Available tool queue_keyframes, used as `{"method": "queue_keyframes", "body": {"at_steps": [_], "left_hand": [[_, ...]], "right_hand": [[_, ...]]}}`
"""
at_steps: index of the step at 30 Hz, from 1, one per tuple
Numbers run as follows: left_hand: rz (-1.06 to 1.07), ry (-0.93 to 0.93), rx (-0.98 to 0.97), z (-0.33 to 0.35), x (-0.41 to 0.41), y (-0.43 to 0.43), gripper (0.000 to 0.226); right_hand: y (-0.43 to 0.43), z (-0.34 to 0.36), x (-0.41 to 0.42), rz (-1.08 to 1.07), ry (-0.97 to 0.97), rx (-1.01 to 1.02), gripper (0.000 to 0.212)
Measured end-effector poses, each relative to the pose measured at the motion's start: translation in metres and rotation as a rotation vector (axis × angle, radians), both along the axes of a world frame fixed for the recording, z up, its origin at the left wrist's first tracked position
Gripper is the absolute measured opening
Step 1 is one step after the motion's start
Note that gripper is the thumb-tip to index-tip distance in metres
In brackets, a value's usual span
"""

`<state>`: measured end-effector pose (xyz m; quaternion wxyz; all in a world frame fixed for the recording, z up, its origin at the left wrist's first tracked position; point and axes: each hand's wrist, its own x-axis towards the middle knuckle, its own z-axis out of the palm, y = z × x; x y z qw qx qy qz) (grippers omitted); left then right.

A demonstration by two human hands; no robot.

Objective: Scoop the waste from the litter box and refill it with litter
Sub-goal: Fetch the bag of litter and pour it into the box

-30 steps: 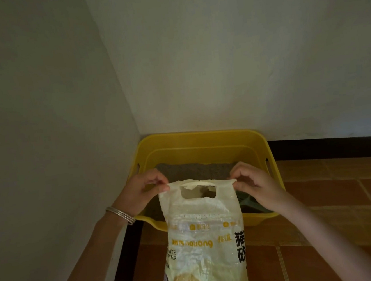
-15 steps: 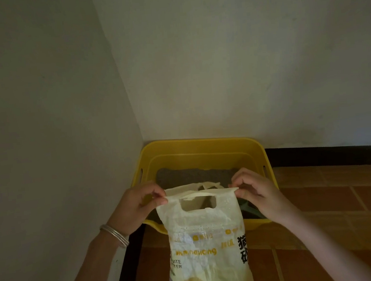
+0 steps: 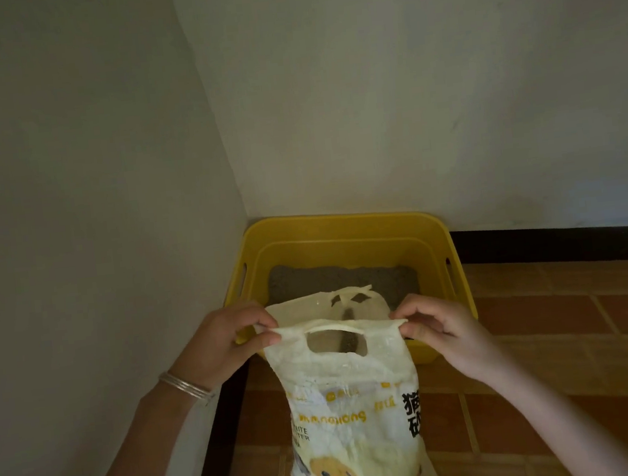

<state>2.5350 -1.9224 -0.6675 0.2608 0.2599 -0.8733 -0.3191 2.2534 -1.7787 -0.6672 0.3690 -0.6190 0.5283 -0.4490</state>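
Left hand (image 3: 223,344), bangle (image 3: 184,385) at wrist: pinching left end of litter bag (image 3: 353,408) front top edge. Right hand (image 3: 442,329): pinching right end, fingers curled. Hands apart, edge taut between them. Against half a second ago: mouth wider, rear panel now peeled away from front. Bag upright between and below hands; yellow litter box (image 3: 342,227) just beyond them, grey litter (image 3: 309,281) inside.

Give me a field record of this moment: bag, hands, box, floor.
bag: litter bag, held in front of the box, top layers pulled apart
hands: left hand pinches the near layer's left end; right hand pinches its right end
box: yellow litter box in the wall corner, grey litter inside
floor: reddish tiles
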Motion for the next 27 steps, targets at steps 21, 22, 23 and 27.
{"method": "queue_keyframes", "body": {"at_steps": [21,22,23,27], "left_hand": [[0.137,-0.098,-0.045,0.006,0.034,0.054,0.032],[0.136,-0.098,-0.045,0.009,0.036,0.057,0.031],[0.133,-0.104,-0.050,0.012,0.038,0.060,0.029],[0.111,-0.142,-0.075,0.026,0.050,0.069,0.016]], "right_hand": [[0.038,0.005,0.025,-0.090,0.121,0.031,0.021],[0.041,0.006,0.025,-0.102,0.140,0.019,0.022],[0.045,0.008,0.024,-0.105,0.158,0.010,0.021],[0.059,0.022,0.021,-0.125,0.230,-0.019,0.020]]}}
